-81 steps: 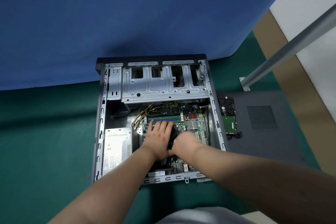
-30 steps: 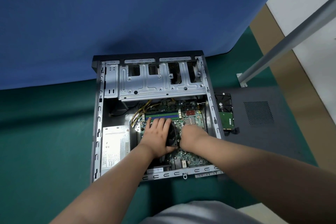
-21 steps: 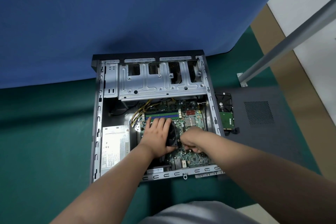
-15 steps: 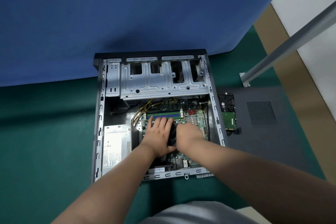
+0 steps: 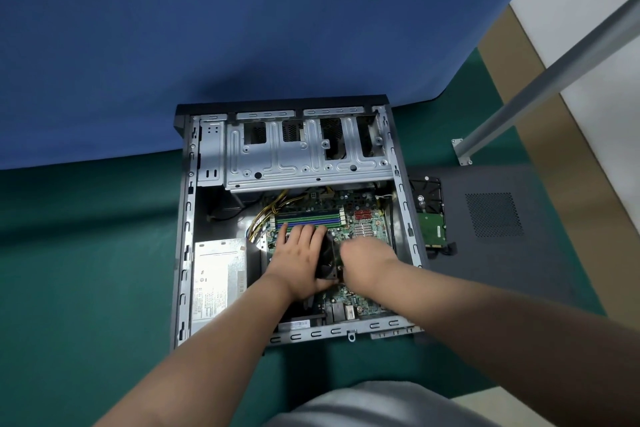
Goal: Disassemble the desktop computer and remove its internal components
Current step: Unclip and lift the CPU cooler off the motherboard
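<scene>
Both hands meet over the motherboard (image 5: 363,218) inside the open computer case (image 5: 185,218): left hand (image 5: 299,258) grips the black cooler fan (image 5: 329,258); right hand (image 5: 363,262) presses its other side, grip unclear.

Green mat (image 5: 86,288) carries open computer case (image 5: 185,253), dark side panel (image 5: 502,270) beside it, blue cloth (image 5: 207,45) behind.
</scene>
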The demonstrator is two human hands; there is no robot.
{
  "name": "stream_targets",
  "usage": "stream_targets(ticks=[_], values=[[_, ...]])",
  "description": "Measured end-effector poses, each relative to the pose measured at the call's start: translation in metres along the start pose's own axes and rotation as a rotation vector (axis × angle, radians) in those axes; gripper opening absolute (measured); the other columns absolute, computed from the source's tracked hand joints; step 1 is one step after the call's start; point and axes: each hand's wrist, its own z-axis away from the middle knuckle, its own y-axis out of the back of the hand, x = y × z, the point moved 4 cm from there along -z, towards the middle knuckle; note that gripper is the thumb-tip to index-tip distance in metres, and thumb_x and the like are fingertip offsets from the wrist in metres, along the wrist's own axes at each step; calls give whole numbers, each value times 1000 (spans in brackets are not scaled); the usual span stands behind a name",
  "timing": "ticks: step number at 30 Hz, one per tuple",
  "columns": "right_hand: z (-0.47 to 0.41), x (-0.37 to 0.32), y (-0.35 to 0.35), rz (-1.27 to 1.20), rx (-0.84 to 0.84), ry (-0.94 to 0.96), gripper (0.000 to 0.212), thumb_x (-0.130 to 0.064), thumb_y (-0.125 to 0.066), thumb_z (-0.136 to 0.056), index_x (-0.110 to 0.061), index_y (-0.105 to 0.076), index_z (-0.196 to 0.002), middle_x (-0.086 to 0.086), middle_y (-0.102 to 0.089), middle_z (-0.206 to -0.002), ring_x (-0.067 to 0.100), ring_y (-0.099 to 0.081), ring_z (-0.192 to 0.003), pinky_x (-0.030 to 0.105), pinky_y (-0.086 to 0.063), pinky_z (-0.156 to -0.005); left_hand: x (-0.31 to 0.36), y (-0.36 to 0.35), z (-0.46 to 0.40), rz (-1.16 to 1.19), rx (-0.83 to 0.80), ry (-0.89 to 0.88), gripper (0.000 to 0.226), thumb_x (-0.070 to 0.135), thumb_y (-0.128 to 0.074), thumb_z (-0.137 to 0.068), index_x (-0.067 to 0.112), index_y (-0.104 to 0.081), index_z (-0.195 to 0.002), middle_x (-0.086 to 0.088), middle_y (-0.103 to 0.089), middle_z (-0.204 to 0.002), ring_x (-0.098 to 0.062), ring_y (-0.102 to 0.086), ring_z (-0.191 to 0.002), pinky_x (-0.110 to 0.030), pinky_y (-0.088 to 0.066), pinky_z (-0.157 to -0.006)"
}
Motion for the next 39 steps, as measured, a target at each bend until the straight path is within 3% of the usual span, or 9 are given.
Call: stream_targets(ticks=[4,10,15,18,20,26,29,33,39], values=[[-5,11,-17,-493,-106,-291,16,-19,-56,-83,-15,-49,-70,0,-53,-71,15,-52,-62,23,-41,-50,1,-1,1,-1,-4,3,101,73,-47,-73,15,-9,-146,-5,-28,-140,-25,-24,-132,-49,0,-114],[-12,11,-15,-750,-68,-499,11,-7,-57,-83,-10,-50,-74,3,-53,-71,20,-55,-66,26,-44,-57,1,0,1,-5,-8,3,101,75,-46,-73,15,-10,-146,-5,-27,-141,-26,-24,-132,-50,0,-114],[-5,-22,-3,84,3,91,21,-9,-59,-86,-9,-60,-107,7,-64,-106,27,-61,-97,31,-42,-69,1,0,0,-6,1,-3,95,68,-43,-74,15,-12,-145,-5,-30,-138,-25,-27,-128,-50,-2,-114],[4,-33,-6,594,13,503,26,-1,-54,-89,-8,-59,-113,5,-66,-106,25,-59,-83,34,-37,-58,1,-1,0,-19,-5,4,90,60,-43,-77,14,-10,-146,-6,-29,-140,-26,-26,-129,-50,-3,-114],[3,-27,-6,659,13,532,27,-3,-53,-91,-8,-53,-117,5,-66,-106,24,-56,-79,34,-37,-57,0,0,0,-17,2,3,88,60,-42,-77,14,-11,-146,-7,-29,-140,-27,-26,-129,-50,-3,-114],[-4,-14,-4,48,-2,14,24,-23,-51,-92,-11,-55,-111,4,-63,-108,23,-61,-97,29,-41,-69,-1,0,0,-7,3,-9,97,70,-45,-72,15,-12,-145,-6,-30,-138,-25,-27,-129,-50,-4,-114],[-10,3,-6,-411,-77,-218,3,-14,-57,-85,-11,-58,-84,3,-61,-83,21,-60,-76,25,-46,-61,-1,-1,0,0,1,-6,100,74,-45,-72,15,-11,-145,-5,-29,-139,-25,-26,-130,-50,-2,-115],[-12,20,-19,-729,-109,-495,15,-2,-56,-84,-7,-49,-72,5,-52,-69,18,-52,-60,25,-44,-52,-1,-2,0,-13,-8,-3,101,76,-45,-72,16,-10,-145,-5,-27,-141,-26,-24,-132,-51,-1,-115],[-11,12,-20,-683,-25,-399,16,-3,-55,-84,-9,-47,-71,4,-53,-71,21,-54,-67,27,-43,-54,0,-2,0,-10,-7,-2,101,74,-48,-72,16,-10,-145,-5,-28,-140,-27,-25,-131,-51,-1,-114]])
